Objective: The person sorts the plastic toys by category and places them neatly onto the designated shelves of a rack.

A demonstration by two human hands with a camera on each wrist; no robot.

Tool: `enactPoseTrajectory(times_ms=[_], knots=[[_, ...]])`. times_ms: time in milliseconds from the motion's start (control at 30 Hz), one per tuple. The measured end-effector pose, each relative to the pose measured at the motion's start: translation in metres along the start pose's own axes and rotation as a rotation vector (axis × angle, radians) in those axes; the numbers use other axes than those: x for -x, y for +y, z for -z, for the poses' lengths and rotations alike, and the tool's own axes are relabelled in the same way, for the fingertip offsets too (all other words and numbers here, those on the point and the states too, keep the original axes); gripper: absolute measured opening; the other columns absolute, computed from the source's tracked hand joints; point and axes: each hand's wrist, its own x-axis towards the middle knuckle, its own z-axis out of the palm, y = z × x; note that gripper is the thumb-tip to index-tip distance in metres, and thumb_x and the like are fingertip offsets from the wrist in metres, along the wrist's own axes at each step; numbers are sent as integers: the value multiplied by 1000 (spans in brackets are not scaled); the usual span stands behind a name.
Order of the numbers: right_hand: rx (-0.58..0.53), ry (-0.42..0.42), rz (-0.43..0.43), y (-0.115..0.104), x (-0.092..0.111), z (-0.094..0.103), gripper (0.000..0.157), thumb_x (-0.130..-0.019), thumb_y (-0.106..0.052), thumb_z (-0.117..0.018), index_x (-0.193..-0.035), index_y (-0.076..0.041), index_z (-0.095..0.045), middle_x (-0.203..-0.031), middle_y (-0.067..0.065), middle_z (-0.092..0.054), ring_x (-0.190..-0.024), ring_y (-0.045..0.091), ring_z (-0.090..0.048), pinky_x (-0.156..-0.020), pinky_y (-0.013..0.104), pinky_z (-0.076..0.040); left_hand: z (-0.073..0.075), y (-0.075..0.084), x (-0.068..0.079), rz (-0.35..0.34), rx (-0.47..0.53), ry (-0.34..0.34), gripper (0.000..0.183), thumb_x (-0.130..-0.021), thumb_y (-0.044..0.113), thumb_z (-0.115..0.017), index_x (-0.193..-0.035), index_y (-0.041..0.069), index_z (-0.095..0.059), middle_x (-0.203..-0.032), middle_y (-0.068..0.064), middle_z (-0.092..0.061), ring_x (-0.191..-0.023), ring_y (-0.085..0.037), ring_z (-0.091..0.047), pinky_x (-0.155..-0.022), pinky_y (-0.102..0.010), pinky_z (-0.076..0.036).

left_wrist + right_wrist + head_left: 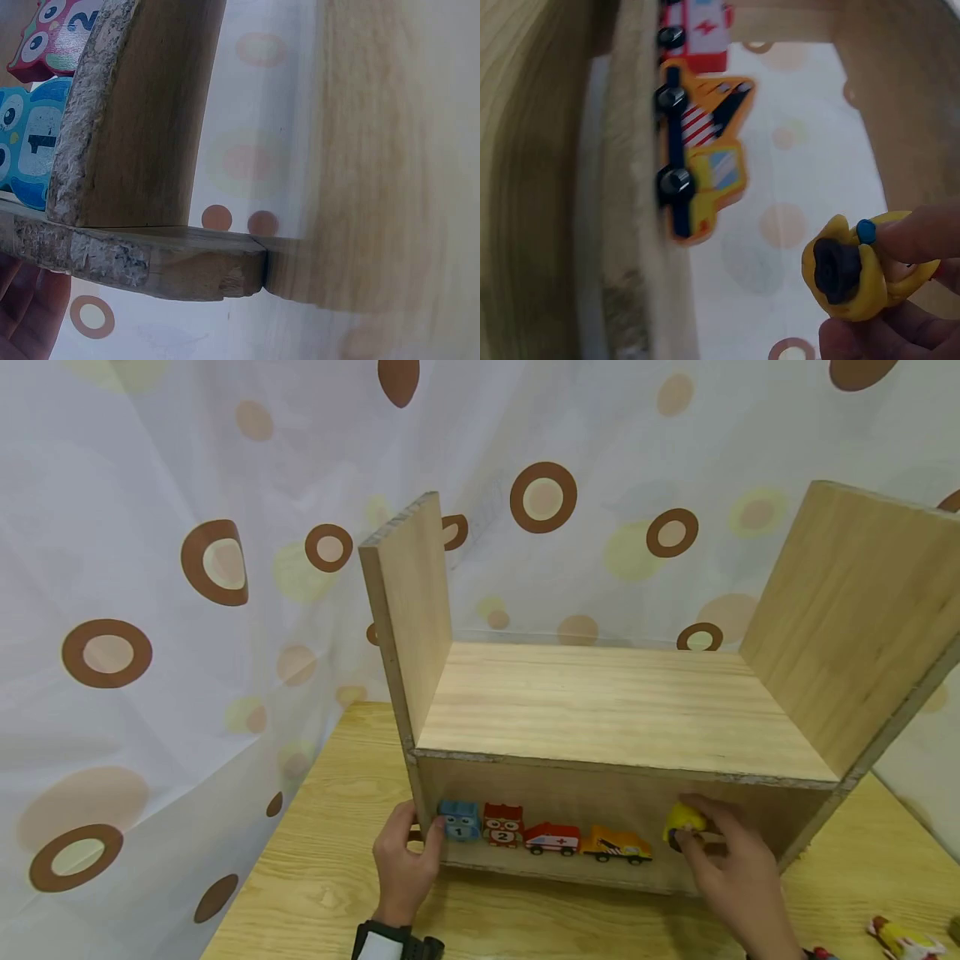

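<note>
My left hand (406, 858) grips the left side panel of a wooden shelf (592, 702), its thumb on the inner side close to a blue owl block (459, 821) marked 1. In the right wrist view, a small yellow toy figure (847, 270) with a dark underside and a blue bead is pinched in my right hand (738, 868). That hand is inside the right part of the lower compartment. Left of it stand a red owl block (503, 825) marked 2, a red and white toy ambulance (552, 838) and an orange toy tow truck (617, 845), in a row.
The shelf stands on a wooden table (315, 835) before a dotted curtain (247, 527). Its upper board (600, 702) lies between two tall side panels. A yellow and red toy (903, 939) lies on the table at the lower right.
</note>
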Motion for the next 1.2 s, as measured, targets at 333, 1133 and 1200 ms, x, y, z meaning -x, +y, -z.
enactPoseTrajectory(times_ms=[333,1133,1200], knots=[[109,-81,-85,25,3,-13,43,-84,-2,-72,-125,0,-61,-120,24,-61,-101,35,-61,-74,36,-53,-1,3,-3,-20,19,6,27,-83,3,-73,-109,8,-70,-97,-7,-73,-76,-15,-70,-58,-16,-55],[182,-3,53,17,11,-17,50,-79,-7,-74,-124,5,-57,-123,31,-58,-108,49,-53,-87,62,-41,5,1,-4,-3,9,36,27,-82,3,-73,-108,9,-71,-97,-5,-73,-76,-14,-68,-57,-15,-55],[188,116,184,12,15,-11,42,-85,-17,-70,-117,7,-60,-117,32,-59,-105,51,-52,-87,63,-37,6,1,-4,-2,7,42,27,-82,3,-73,-108,9,-71,-97,-5,-72,-76,-13,-68,-57,-15,-54]])
